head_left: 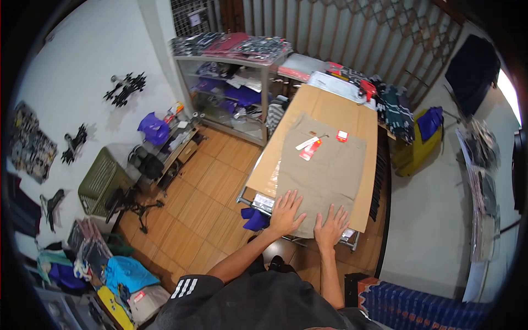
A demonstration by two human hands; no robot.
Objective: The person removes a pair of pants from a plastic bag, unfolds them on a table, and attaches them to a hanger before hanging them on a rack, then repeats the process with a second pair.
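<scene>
A folded khaki garment [324, 170], likely trousers or shorts, lies flat on a cardboard-topped table [308, 104]. Red and white tags [311, 150] rest on its upper part, and a small red label [342, 135] sits near its far right corner. My left hand [287, 213] lies with fingers spread on the garment's near left edge. On the near right part, my right hand [331, 225] is also flat, its fingers apart. Neither hand grips anything; both palms face down on the cloth.
A glass display case [225, 99] with stacked packaged clothes stands behind at the left. More folded clothes [396, 110] lie past the table's far right. An olive basket [102, 181] is by the left wall, and a clothes pile [129, 275] sits at lower left.
</scene>
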